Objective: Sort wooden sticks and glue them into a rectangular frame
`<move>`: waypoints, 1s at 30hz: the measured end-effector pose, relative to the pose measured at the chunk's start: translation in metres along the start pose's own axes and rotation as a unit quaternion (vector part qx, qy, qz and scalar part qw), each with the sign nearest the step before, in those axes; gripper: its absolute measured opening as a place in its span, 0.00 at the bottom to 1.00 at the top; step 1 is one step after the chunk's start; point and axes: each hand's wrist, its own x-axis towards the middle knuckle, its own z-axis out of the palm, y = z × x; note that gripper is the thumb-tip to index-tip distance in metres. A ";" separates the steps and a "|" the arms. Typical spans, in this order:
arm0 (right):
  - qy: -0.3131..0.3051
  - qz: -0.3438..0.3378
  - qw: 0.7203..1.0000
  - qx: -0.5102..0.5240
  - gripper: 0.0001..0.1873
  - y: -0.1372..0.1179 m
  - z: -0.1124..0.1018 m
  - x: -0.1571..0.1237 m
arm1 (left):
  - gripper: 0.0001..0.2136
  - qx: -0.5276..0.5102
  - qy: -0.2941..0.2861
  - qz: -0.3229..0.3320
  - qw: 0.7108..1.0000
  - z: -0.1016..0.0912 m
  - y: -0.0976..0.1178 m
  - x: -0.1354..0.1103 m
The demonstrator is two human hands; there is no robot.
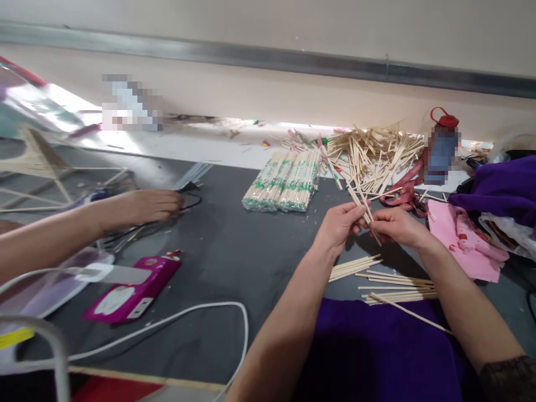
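Observation:
My left hand (337,223) and my right hand (396,224) meet above the dark table (234,251), both pinched on a few thin wooden sticks (363,207) held between them. Below my hands lie loose sticks in small rows (393,282), one stick (412,314) reaching onto purple cloth (377,346) in my lap. A big heap of loose sticks (377,153) sits just beyond my hands. Wrapped stick bundles with green print (285,181) lie to its left.
Another person's arm and hand (142,205) reach in from the left onto black cables. A magenta device (134,290) and a white cable (201,318) lie near the front. A red-capped bottle (441,148), pink paper (464,240) and purple fabric (502,190) crowd the right.

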 end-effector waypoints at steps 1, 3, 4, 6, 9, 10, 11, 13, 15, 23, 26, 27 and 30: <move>-0.001 0.000 1.000 -0.031 0.14 0.003 0.000 0.001 | 0.17 0.009 0.000 0.004 1.000 0.000 -0.001 0.001; 0.010 -0.003 0.994 -0.111 0.16 0.008 -0.002 0.004 | 0.15 0.054 -0.001 0.030 0.998 -0.001 -0.003 0.003; 0.018 -0.005 0.988 -0.156 0.14 0.011 -0.003 0.005 | 0.13 0.089 -0.002 0.052 0.995 -0.002 -0.005 0.004; 0.040 -0.005 0.972 -0.232 0.10 0.013 -0.008 0.005 | 0.11 0.165 -0.004 0.103 0.981 -0.005 -0.010 0.005; 0.102 -0.023 0.968 -0.227 0.13 0.013 -0.016 0.002 | 0.10 0.239 -0.021 0.124 0.963 -0.013 -0.019 0.005; 0.127 -0.039 0.972 -0.194 0.16 0.011 -0.018 0.000 | 0.11 0.249 -0.029 0.118 0.961 -0.015 -0.021 0.005; 0.148 -0.063 0.974 -0.159 0.19 0.010 -0.019 -0.001 | 0.11 0.258 -0.037 0.113 0.959 -0.016 -0.023 0.005; 0.171 -0.120 0.972 -0.110 0.21 0.005 -0.019 -0.003 | 0.11 0.291 -0.052 0.123 0.947 -0.015 -0.026 0.005; 0.174 -0.171 0.964 -0.106 0.17 0.000 -0.017 -0.003 | 0.09 0.340 -0.061 0.155 0.926 -0.012 -0.027 0.004; 0.165 -0.204 0.955 -0.137 0.08 0.002 -0.015 0.000 | 0.07 0.385 -0.081 0.194 0.898 -0.005 -0.027 0.009; 0.151 -0.194 0.962 -0.118 0.08 0.004 -0.014 0.002 | 0.10 0.371 -0.089 0.198 0.903 -0.010 -0.028 0.010; 0.147 -0.187 0.965 -0.113 0.08 0.004 -0.013 0.002 | 0.11 0.368 -0.090 0.198 0.904 -0.011 -0.028 0.010; 0.150 -0.163 0.970 -0.101 0.09 0.004 -0.009 0.004 | 0.11 0.364 -0.084 0.191 0.908 -0.011 -0.028 0.009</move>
